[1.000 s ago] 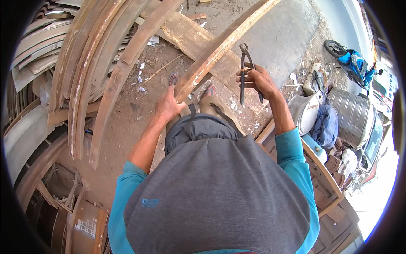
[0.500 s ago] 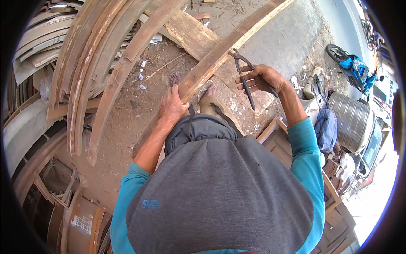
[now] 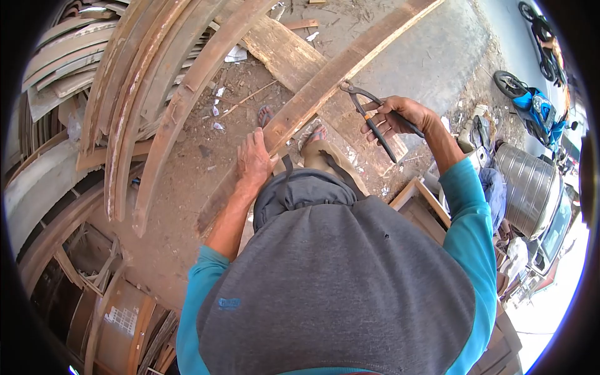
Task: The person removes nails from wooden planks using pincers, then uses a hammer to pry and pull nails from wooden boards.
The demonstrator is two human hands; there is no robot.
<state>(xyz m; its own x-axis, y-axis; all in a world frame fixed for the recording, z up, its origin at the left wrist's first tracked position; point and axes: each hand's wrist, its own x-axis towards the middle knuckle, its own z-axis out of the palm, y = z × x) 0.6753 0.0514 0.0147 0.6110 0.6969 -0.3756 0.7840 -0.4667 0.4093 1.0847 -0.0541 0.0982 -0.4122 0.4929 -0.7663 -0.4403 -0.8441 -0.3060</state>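
My left hand [image 3: 255, 156] is wrapped over the near end of a long wooden beam [image 3: 312, 103], which slants up and away to the right. In my right hand [image 3: 403, 117] is a pair of dark pincers [image 3: 369, 117] with a strip of orange on one handle. The handles are spread apart, one across the palm and the other beside the fingertips. The pincer head is at the beam's right edge; whether its jaws grip a nail there I cannot tell.
Curved wooden pieces [image 3: 181, 112] lean in a stack at left. A wide plank [image 3: 284, 53] lies under the beam. Wooden panels [image 3: 122, 312] stand at lower left. On the right are a metal drum [image 3: 528, 187], a blue motorbike [image 3: 531, 106] and a wooden frame [image 3: 409, 190].
The view has shifted slightly. The pincer handles have swung a little to the right with my right hand, while the head stays by the beam's edge. My left hand keeps its place on the beam.
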